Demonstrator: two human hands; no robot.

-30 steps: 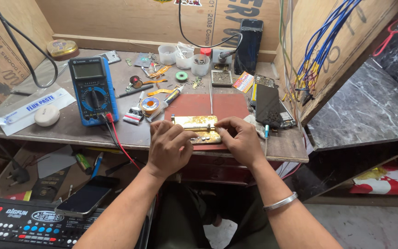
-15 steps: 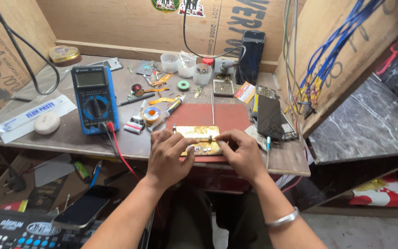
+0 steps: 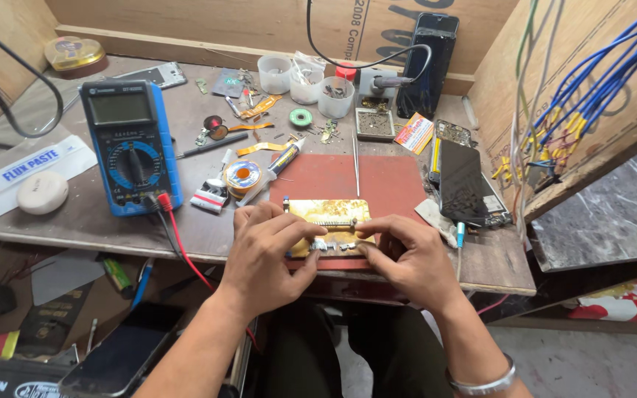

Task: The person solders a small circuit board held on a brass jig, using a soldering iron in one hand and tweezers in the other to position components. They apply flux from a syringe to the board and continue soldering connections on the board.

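A gold-coloured metal holder plate (image 3: 329,212) lies on a dark red mat (image 3: 377,184) at the near edge of the workbench. My left hand (image 3: 267,254) grips its left side, thumb and fingers closed over the edge. From the right, my right hand (image 3: 411,254) pinches a small silvery part (image 3: 331,244) at the plate's front edge. The fingers hide the part's detail.
A blue multimeter (image 3: 130,147) with red and black leads sits left. Solder spool (image 3: 243,177), tweezers (image 3: 356,162), small plastic cups (image 3: 305,85), an opened phone (image 3: 466,184) and a black device (image 3: 429,63) crowd the bench. Blue wires (image 3: 591,81) hang right. Another phone (image 3: 123,354) lies below.
The view has shifted slightly closer. Both hands stay on the gold plate, with fingers working along its front edge; nothing else on the bench has moved.
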